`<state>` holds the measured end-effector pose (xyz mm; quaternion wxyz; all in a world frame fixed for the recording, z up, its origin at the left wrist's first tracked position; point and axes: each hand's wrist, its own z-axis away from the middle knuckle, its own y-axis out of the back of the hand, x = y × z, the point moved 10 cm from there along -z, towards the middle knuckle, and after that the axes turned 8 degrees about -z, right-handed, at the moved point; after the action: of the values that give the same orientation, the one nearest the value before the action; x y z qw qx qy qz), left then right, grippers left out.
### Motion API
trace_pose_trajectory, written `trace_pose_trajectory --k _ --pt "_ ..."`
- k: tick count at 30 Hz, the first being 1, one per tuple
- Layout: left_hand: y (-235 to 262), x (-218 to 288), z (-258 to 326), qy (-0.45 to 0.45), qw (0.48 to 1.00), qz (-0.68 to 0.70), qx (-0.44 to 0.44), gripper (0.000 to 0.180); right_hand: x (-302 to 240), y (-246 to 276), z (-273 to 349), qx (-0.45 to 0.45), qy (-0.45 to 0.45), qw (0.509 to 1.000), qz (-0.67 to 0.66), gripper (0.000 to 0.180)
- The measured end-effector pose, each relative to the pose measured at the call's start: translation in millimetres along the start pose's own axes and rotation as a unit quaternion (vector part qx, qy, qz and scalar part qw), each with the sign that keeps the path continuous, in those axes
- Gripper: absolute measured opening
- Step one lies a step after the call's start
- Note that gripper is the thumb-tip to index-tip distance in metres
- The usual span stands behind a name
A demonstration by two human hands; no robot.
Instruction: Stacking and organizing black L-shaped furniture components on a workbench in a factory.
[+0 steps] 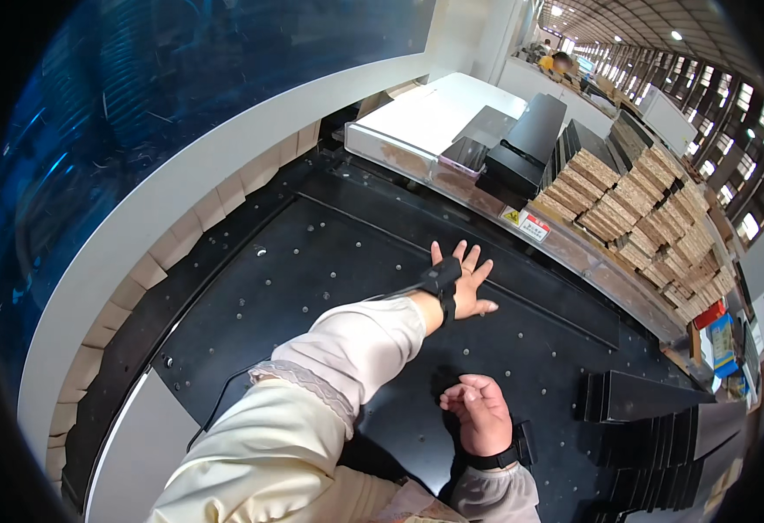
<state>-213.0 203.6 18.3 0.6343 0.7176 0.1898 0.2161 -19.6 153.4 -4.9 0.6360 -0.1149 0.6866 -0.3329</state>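
My left hand (467, 283) reaches forward with its fingers spread and holds nothing. It is over a long narrow black board (556, 309) that lies along the far side of a black machine table (312, 288) dotted with small round studs. Whether the palm presses on the board I cannot tell. Nearer to me, my right hand (485, 418) is over the table with its fingers curled in, and nothing shows in them. Both wrists wear black strapped devices, and a cable runs along my left arm.
A blue translucent cover (225, 78) with a white frame curves along the left, above hanging flaps (169, 231). Beyond the table's clear guard (391, 157) are a white panel (452, 105), dark boards and stacked chipboard strips (608, 187). More black strips (661, 436) are piled at right.
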Motion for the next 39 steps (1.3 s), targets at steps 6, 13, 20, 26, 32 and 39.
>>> trace_pose_trajectory --k 6,13,20,26,32,39 --pt "7.6 -45.1 -43.5 0.039 0.999 0.008 -0.009 0.072 -0.8 1.4 1.5 0.01 -0.002 1.0 0.005 0.023" --pt "10.8 -79.6 -69.1 0.149 0.989 -0.019 -0.003 0.067 0.4 4.6 3.0 0.01 -0.01 1.0 -0.01 0.021" --pt "8.5 -78.8 -69.2 0.16 0.987 -0.031 0.007 0.077 3.5 7.9 4.5 -0.002 -0.013 1.0 -0.021 0.022" --pt "7.7 -46.1 -48.0 0.024 0.998 -0.043 0.05 0.066 4.0 6.8 3.2 -0.017 -0.018 1.0 -0.016 0.021" --pt "-13.1 -67.7 -51.2 0.1 0.994 -0.037 -0.003 0.079 3.0 11.2 6.0 0.011 -0.019 0.999 -0.031 0.023" --pt "-28.0 -71.8 -60.6 0.091 0.993 -0.071 -0.026 0.085 1.8 7.2 5.9 0.006 -0.019 0.999 -0.028 0.023"
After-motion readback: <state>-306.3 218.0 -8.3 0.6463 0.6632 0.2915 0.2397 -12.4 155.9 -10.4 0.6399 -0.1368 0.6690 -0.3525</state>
